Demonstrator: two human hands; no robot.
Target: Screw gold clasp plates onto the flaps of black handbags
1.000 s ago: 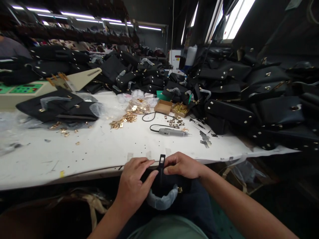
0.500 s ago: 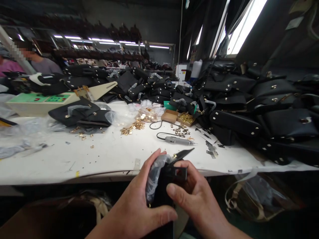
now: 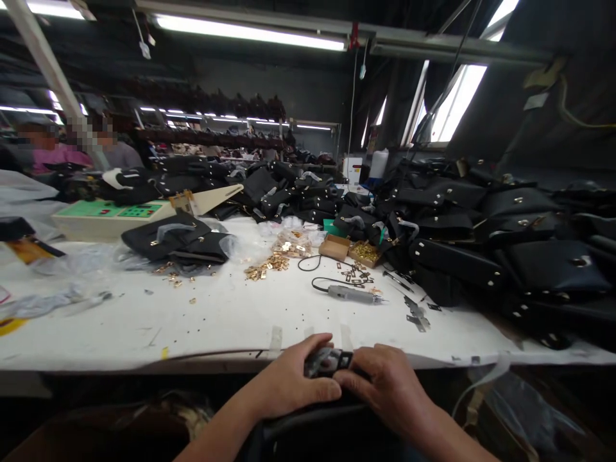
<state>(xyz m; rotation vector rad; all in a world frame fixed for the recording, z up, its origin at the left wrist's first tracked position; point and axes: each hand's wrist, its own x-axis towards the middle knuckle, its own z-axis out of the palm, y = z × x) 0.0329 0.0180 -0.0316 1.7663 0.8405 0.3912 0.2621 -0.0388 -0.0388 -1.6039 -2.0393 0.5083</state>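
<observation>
At the table's front edge, a black bag [image 3: 332, 433] sits low and close to me, its lower part dark and cut off by the frame. My left hand [image 3: 291, 378] wraps around its top, where a handle in clear plastic [image 3: 318, 363] shows between thumb and fingers. My right hand [image 3: 392, 382] pinches a black strap tab [image 3: 345, 360] with a small opening in it, right beside the left fingertips. The right fingertips are partly hidden. Beyond the hands, a grey electric screwdriver [image 3: 353, 294] lies on the white table [image 3: 231, 321].
Gold metal fittings [image 3: 269, 264] lie in a heap near an open cardboard box [image 3: 335, 246] and a box of small brass parts [image 3: 364, 252]. Piled black bags [image 3: 457, 256] cover the right side. A green-topped machine [image 3: 86, 224] stands left. Two people are at the far left.
The bag and both hands are lower in view, and the view has tilted up. The flap that stuck up by the right hand no longer shows. Both hands keep hold.
</observation>
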